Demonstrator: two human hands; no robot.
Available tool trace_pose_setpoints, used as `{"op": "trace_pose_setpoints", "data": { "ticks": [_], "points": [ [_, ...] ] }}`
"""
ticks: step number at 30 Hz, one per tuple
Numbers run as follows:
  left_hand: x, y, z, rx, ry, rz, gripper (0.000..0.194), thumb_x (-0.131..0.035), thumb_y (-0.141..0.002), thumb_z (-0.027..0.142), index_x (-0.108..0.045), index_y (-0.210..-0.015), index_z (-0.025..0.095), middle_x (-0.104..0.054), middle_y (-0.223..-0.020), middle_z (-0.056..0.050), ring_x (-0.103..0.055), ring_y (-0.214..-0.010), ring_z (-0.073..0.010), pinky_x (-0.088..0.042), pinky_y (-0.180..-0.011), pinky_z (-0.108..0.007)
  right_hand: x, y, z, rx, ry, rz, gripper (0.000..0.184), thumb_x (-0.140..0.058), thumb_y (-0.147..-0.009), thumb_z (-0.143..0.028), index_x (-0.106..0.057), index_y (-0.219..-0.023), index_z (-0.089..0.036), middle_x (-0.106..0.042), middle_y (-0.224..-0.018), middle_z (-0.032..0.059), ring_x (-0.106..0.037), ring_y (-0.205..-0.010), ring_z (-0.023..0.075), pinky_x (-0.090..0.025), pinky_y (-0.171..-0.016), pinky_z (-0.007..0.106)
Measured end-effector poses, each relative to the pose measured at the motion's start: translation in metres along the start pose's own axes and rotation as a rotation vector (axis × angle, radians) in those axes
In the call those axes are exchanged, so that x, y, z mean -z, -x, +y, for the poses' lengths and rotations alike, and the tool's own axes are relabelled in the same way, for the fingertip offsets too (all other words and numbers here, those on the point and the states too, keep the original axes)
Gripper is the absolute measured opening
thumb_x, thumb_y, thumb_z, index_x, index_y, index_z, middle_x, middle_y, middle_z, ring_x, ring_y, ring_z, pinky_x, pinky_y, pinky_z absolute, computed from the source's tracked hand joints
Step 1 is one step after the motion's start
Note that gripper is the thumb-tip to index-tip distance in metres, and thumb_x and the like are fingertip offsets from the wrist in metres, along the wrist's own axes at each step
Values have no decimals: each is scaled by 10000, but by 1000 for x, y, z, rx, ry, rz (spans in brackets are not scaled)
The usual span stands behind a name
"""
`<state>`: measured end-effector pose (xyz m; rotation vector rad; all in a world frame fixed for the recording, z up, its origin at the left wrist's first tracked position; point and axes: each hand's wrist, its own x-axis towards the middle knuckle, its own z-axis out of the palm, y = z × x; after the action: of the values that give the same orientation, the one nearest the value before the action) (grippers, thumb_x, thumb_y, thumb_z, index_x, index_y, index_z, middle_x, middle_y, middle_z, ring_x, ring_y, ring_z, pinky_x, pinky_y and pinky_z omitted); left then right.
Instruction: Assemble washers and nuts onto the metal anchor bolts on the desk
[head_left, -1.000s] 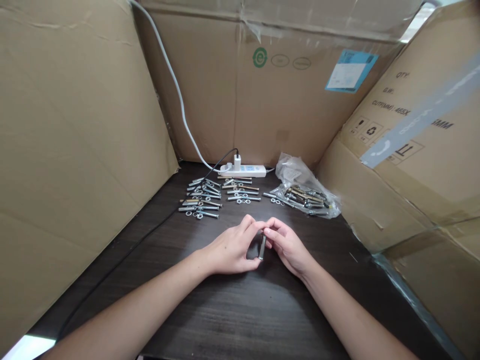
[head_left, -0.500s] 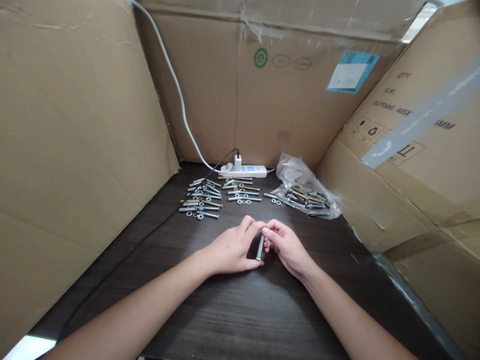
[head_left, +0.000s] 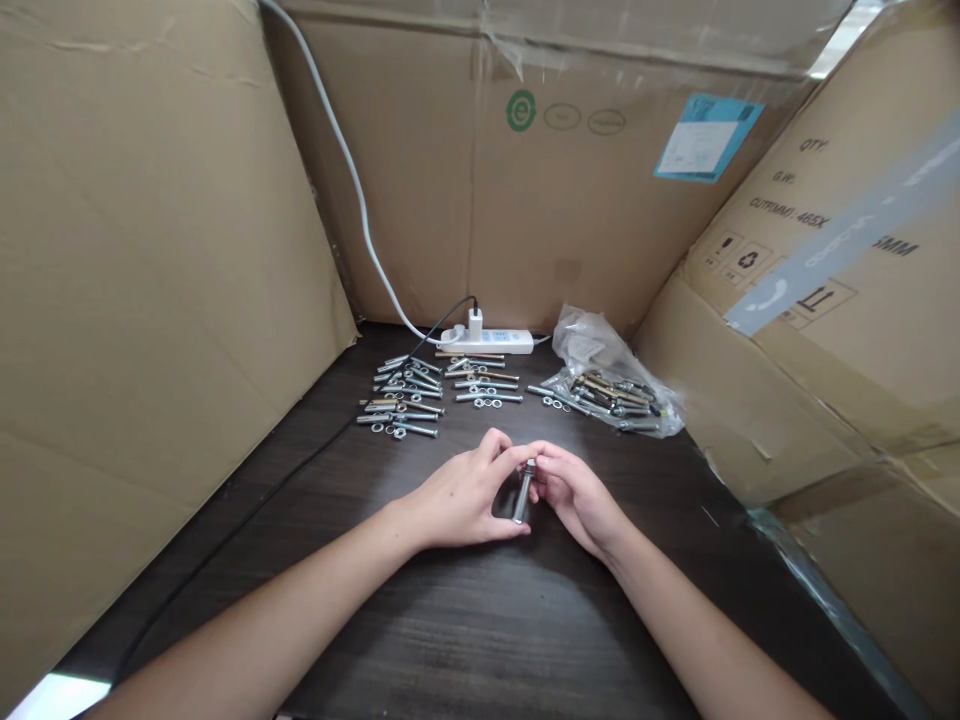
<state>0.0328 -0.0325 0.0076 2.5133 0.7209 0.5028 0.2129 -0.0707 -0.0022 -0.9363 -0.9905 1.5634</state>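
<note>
A silvery expansion bolt (head_left: 523, 498) stands slightly tilted between my hands, above the dark tabletop (head_left: 480, 630). My left hand (head_left: 465, 497) spans it lengthwise, thumb at its lower end and index finger at its upper end. At the top of the bolt, the fingers of my right hand (head_left: 574, 492) pinch around what looks like a nut with washers, partly hidden by the fingertips. Farther back lie groups of bolts, sleeves, nuts and washers: one group (head_left: 409, 390) at left, another (head_left: 484, 383) in the middle.
A clear plastic bag (head_left: 592, 345) with several bolts lies at the back right. Behind the hardware sits a white power strip (head_left: 499, 342) with a plugged-in adapter. A black cable (head_left: 300, 465) crosses the table's left side. Cardboard walls (head_left: 405, 180) enclose the back and both sides.
My right fingers have shifted at the bolt's upper end, uncovering the part that looks like a nut. The left hand keeps its hold, and the bolt's tilt has changed slightly.
</note>
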Motion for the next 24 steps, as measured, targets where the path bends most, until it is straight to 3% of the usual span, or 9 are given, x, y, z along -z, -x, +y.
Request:
{"op": "trace_pose_setpoints", "data": {
  "ticks": [4,13,20,24],
  "points": [
    [0,0,0,-10,13,14,800,-726,-690,447,-287,-1346,319,-390,-1145,-56,-581,-899,-212,-543,-789,-413,-1,2,-4,-9,7,-25,173,-644,-785,-323,-681,-852,-168,-593,-831,42,-472,-689,132,-378,-598,257],
    [-1,0,1,-13,5,18,779,-731,-684,440,-318,-1329,300,-389,-1155,-58,-575,-904,-213,-544,-784,-416,0,2,0,-1,70,-6,203,-701,-768,-343,-564,-791,-195,-546,-724,-28,-416,-589,87,-346,-589,227],
    [0,0,1,-15,25,25,832,-737,-679,425,-276,-1367,344,-370,-1144,-46,-580,-894,-197,-546,-792,-399,-1,2,-3,-20,-93,-73,203,-610,-801,-331,-692,-881,-163,-593,-835,46,-485,-743,147,-370,-600,250],
    [0,0,1,-22,42,48,832,-744,-667,434,-293,-1360,343,-368,-1140,-46,-583,-904,-199,-544,-794,-399,1,2,-3,-30,-78,-90,183,-646,-794,-298,-696,-900,-158,-592,-845,39,-467,-700,118,-365,-605,239]
  ]
}}
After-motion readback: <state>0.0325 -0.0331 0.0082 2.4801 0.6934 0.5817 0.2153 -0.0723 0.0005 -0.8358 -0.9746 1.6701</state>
